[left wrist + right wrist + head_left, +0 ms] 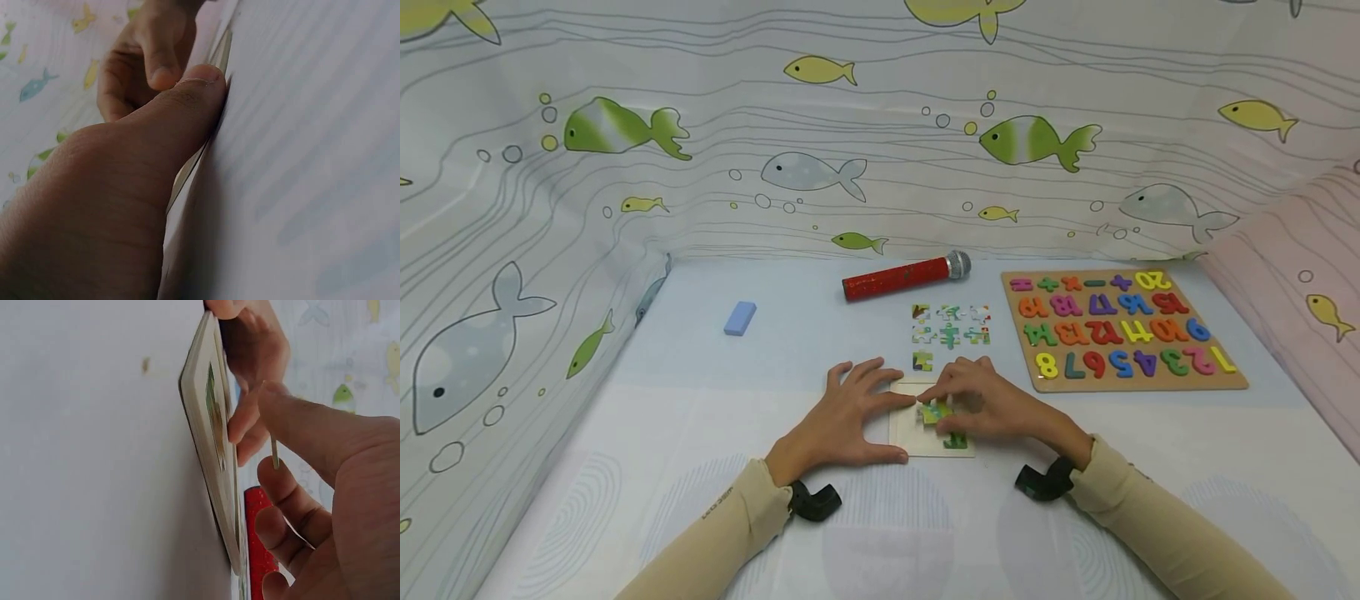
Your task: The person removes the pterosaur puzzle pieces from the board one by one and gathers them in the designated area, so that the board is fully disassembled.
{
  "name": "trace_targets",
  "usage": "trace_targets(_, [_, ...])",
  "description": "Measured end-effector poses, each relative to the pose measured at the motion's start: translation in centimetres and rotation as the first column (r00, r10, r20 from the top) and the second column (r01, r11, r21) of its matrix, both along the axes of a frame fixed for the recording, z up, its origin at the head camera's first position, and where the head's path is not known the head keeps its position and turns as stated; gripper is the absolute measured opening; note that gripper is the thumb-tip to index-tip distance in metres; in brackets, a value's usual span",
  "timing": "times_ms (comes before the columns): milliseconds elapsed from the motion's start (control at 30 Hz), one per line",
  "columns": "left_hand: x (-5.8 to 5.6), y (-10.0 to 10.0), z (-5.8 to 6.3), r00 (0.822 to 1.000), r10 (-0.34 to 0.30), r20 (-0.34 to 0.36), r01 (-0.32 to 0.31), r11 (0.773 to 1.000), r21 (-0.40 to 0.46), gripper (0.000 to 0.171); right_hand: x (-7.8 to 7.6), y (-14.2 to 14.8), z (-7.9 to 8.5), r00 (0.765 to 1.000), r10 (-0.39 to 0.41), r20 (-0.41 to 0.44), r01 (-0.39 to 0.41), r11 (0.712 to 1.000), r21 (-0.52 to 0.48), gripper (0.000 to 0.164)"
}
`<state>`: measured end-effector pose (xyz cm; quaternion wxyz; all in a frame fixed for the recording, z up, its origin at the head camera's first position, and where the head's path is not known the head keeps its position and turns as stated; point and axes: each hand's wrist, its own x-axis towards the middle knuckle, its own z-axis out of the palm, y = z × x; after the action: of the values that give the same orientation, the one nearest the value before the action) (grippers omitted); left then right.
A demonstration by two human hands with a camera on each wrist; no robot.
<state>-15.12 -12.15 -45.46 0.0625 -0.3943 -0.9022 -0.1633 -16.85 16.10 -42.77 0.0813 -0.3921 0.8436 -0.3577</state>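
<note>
In the head view a pale wooden puzzle board point(904, 435) lies on the table. My left hand point(847, 417) spreads over its left side, fingers fairly straight, with the thumb at the near edge. My right hand point(992, 404) pinches a green and yellow puzzle piece point(934, 413) just above the board, between thumb and index finger. The right wrist view shows that piece point(275, 453) edge-on, apart from the board. One green piece point(956, 441) sits in the board's near right corner. Beyond the board lie several loose puzzle pieces point(950, 335) in rows.
A red microphone point(898, 280) lies at the back. To the right is a wooden number board point(1030, 367) with colourful digits and signs. A blue block point(741, 318) rests at the back left. A fish-patterned cloth point(895, 125) rises behind the table.
</note>
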Motion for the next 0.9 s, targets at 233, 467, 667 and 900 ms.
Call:
trace_targets(233, [0.1,0.1,0.0,1.0,-0.003,0.002,0.003,1.0,0.005,0.071,-1.0,0.7,-0.5,0.997,-0.042,-0.062,0.038,0.998,-0.059,0.04])
trace_targets(467, [0.0,0.0,-0.1,1.0,-0.004,-0.006,0.004,1.0,0.005,0.072,-1.7,1.2,-0.8,0.994,-0.061,-0.088,0.054,0.995,-0.085,0.04])
trace_targets(667, [0.0,0.0,0.0,1.0,0.0,0.0,0.0,1.0,-0.006,0.071,-2.1,1.5,-0.8,0.993,-0.081,-0.089,0.072,0.992,-0.107,0.041])
trace_targets(900, [0.1,0.0,0.1,1.0,-0.004,0.0,0.004,1.0,0.003,0.071,-2.7,1.8,-0.7,0.989,-0.135,-0.062,0.129,0.987,-0.096,0.041])
